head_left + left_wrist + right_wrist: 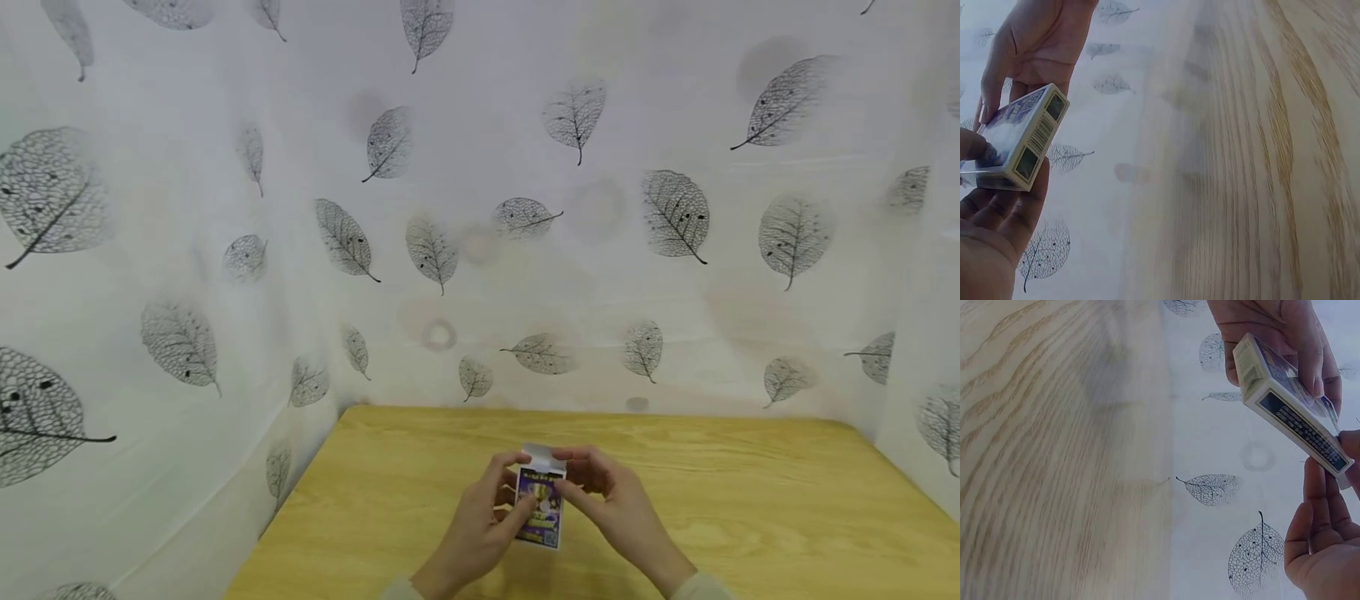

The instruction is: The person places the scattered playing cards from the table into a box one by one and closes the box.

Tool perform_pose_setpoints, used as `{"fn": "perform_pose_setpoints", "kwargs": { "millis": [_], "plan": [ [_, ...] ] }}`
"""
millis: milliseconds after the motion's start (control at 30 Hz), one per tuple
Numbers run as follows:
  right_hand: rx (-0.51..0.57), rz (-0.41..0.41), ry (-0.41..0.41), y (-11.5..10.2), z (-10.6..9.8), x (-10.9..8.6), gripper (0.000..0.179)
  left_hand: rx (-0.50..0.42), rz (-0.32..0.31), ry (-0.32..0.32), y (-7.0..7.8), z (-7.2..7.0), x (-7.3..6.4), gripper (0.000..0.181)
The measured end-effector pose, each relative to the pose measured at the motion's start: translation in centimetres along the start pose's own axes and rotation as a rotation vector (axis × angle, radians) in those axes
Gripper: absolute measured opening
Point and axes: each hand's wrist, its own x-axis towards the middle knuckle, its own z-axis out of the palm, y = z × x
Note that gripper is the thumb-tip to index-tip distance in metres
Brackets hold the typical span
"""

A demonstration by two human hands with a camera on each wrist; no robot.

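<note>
Held up over the table is a small purple card box (546, 532) with a gold trophy printed on its face. My left hand (478, 521) grips it, thumb across the front and fingers around the left side and back. At the top end, a white flap (542, 457) stands up. My right hand (621, 504) pinches the upper right corner beside this flap, thumb on the front. In the left wrist view, a barcode shows on the narrow end of the box (1040, 136). A dark printed panel runs along its side (1300, 430) in the right wrist view.
The wooden table (360, 508) extends under and around both hands. A white curtain (480, 283) printed with grey leaf skeletons hangs behind the table's back edge and along the left and right sides.
</note>
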Motion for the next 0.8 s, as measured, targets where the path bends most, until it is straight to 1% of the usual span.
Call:
{"fn": "perform_pose_setpoints", "kwargs": {
  "millis": [67, 167, 200, 300, 333, 433, 533, 600, 667, 733, 800],
  "plan": [
    [-0.012, -0.030, 0.000, 0.0, -0.5, -0.2, 0.025, -0.005, 0.006, 0.010, 0.3, 0.4, 0.2, 0.034],
    [-0.037, -0.088, 0.001, 0.2, -1.2, -0.5, 0.021, -0.001, -0.003, 0.033, 0.6, 1.1, 0.5, 0.032],
    [-0.041, -0.090, 0.007, 0.2, -1.3, -0.5, 0.021, 0.002, -0.008, 0.045, 0.8, 1.4, 0.6, 0.032],
    [-0.049, -0.060, 0.035, 0.2, -1.7, -0.7, 0.020, -0.001, -0.044, 0.075, 1.0, 2.1, 0.9, 0.032],
    [-0.040, -0.037, 0.050, 0.2, -1.8, -0.7, 0.021, -0.006, -0.055, 0.081, 1.1, 2.2, 1.0, 0.032],
    [-0.002, 0.026, 0.081, 0.1, -2.0, -0.7, 0.032, -0.023, -0.082, 0.102, 1.3, 2.6, 1.1, 0.033],
    [0.025, 0.051, 0.078, 0.2, -2.2, -0.6, 0.041, -0.032, -0.094, 0.138, 1.4, 2.9, 1.2, 0.032],
    [0.035, 0.045, 0.076, 0.3, -2.3, -0.4, 0.037, -0.036, -0.100, 0.164, 1.5, 3.1, 1.3, 0.032],
    [0.050, 0.044, 0.085, 0.3, -2.5, -0.2, 0.028, -0.040, -0.104, 0.182, 1.5, 3.2, 1.4, 0.032],
    [0.072, 0.052, 0.101, 0.2, -2.6, 0.0, 0.022, -0.041, -0.103, 0.188, 1.5, 3.4, 1.4, 0.033],
    [0.093, 0.073, 0.114, 0.0, -2.8, 0.1, 0.021, -0.047, -0.094, 0.189, 1.6, 3.6, 1.5, 0.034]
  ]
}}
